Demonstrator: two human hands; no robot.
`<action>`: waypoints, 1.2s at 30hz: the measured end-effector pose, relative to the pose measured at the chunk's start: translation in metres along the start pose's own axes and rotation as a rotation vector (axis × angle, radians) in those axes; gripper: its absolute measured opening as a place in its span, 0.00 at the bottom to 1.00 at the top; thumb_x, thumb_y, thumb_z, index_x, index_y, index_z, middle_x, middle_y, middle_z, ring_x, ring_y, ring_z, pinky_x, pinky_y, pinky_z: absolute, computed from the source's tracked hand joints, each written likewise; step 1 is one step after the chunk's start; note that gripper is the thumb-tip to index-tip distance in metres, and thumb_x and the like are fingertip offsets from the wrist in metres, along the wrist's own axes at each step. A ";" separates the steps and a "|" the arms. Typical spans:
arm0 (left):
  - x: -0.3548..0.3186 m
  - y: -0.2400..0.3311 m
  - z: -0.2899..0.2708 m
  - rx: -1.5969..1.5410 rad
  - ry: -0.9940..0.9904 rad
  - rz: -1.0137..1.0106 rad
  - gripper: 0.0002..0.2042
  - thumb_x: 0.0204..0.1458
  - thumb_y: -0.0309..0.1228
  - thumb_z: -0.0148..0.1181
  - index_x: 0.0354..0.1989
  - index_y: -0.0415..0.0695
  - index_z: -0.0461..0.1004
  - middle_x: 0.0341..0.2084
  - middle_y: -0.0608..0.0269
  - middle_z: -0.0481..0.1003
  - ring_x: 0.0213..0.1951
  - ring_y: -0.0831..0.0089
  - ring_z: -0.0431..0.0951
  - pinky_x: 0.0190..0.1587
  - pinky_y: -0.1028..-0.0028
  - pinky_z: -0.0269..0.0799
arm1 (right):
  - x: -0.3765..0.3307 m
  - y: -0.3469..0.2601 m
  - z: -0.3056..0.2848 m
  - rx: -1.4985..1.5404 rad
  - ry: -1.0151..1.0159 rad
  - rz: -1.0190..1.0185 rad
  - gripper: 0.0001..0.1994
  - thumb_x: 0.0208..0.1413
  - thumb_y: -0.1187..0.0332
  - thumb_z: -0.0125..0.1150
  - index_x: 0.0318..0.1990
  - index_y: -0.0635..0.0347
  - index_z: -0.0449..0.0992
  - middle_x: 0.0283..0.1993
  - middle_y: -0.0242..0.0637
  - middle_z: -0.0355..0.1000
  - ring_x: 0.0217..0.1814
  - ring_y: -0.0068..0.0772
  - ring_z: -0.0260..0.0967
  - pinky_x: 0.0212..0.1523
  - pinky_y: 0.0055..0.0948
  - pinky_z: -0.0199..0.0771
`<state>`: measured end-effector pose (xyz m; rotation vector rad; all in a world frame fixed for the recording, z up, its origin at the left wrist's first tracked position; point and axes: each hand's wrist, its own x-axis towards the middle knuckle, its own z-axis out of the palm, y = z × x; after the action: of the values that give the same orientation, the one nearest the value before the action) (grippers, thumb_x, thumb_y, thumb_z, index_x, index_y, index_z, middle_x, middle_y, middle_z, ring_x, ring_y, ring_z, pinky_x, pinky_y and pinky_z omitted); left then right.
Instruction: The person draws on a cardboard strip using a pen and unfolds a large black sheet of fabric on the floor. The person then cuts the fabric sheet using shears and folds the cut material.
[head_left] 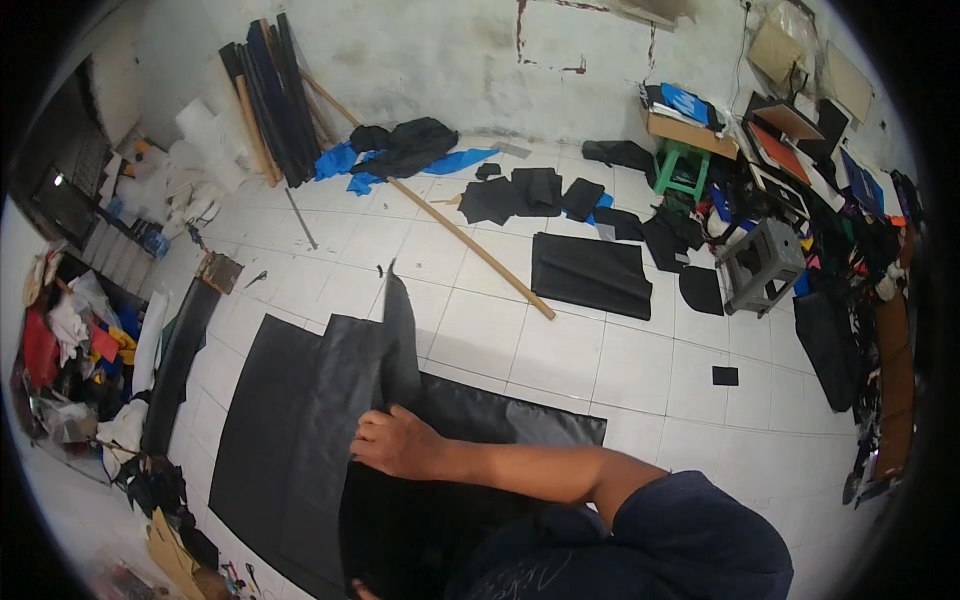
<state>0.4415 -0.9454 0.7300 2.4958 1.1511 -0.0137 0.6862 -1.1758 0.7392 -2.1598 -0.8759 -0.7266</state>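
A large black sheet (pixel 265 400), fabric or synthetic leather, lies spread on the tiled floor in front of me. My right hand (pixel 400 445) reaches across from the right with its fingers closed on the sheet's folded edge. Above that hand a flap (pixel 400 335) of the sheet stands up, its grey underside showing. More of the black material stretches right, beneath my forearm. Only a small part of my left hand (pixel 362 591) shows, at the lower edge beside the sheet; its fingers are mostly hidden.
A long brown tube (pixel 470 245) lies diagonally beyond the sheet. Cut black pieces (pixel 590 275) are scattered farther right, near a grey stool (pixel 765 265) and a green stool (pixel 683 168). Rolls (pixel 275 100) lean on the wall. Scissors (pixel 257 278) lie at left, near piled scraps (pixel 90 340).
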 end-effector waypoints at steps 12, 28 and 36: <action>0.256 0.196 -0.001 -1.112 0.282 -0.037 0.24 0.55 0.38 0.50 0.52 0.29 0.70 0.46 0.48 0.74 0.44 0.59 0.75 0.48 0.63 0.71 | 0.038 0.108 -0.026 0.193 -0.682 0.421 0.22 0.50 0.50 0.63 0.42 0.58 0.71 0.33 0.38 0.74 0.43 0.41 0.73 0.38 0.40 0.70; 0.086 0.789 0.076 -1.638 -0.238 0.817 0.18 0.55 0.23 0.35 0.52 0.40 0.66 0.44 0.57 0.71 0.46 0.68 0.74 0.51 0.72 0.69 | 0.104 0.323 -0.073 0.693 0.150 0.967 0.21 0.47 0.62 0.67 0.46 0.65 0.76 0.43 0.49 0.77 0.50 0.44 0.75 0.48 0.39 0.73; 0.014 0.936 0.082 -1.524 -0.482 1.471 0.21 0.55 0.25 0.44 0.59 0.39 0.57 0.48 0.51 0.69 0.49 0.58 0.74 0.53 0.61 0.74 | 0.077 0.518 -0.251 0.401 0.349 1.031 0.15 0.51 0.65 0.65 0.43 0.63 0.77 0.39 0.44 0.78 0.43 0.38 0.76 0.44 0.37 0.74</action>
<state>1.1497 -1.5122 0.9738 1.1875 -0.8325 0.4298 1.0643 -1.6165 0.7481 -1.7089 0.2885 -0.3199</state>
